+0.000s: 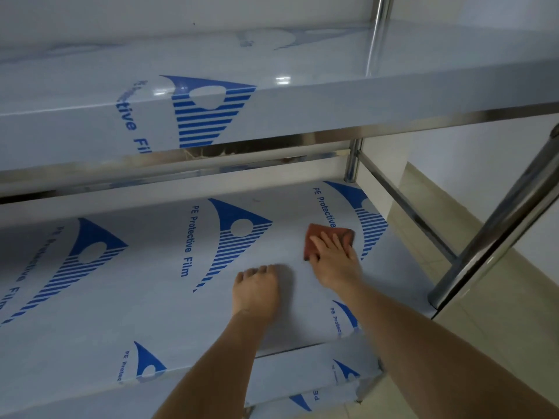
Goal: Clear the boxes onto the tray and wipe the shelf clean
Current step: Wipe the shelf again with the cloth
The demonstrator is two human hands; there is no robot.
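Note:
A reddish-brown folded cloth (316, 237) lies on the middle shelf (136, 297), which is covered in pale film printed with blue logos. My right hand (335, 261) presses flat on the cloth with straight, spread fingers, near the shelf's right end. My left hand (255, 290) rests palm down on the bare shelf just left of it, with its fingertips bent down onto the surface and nothing in it. No boxes or tray are in view.
An upper shelf (272, 95) with the same film overhangs the middle one. Steel posts (352, 161) and a side rail (408, 213) stand at the right end. A thick steel post (499, 225) slants at the right. Tiled floor (469, 297) lies beyond.

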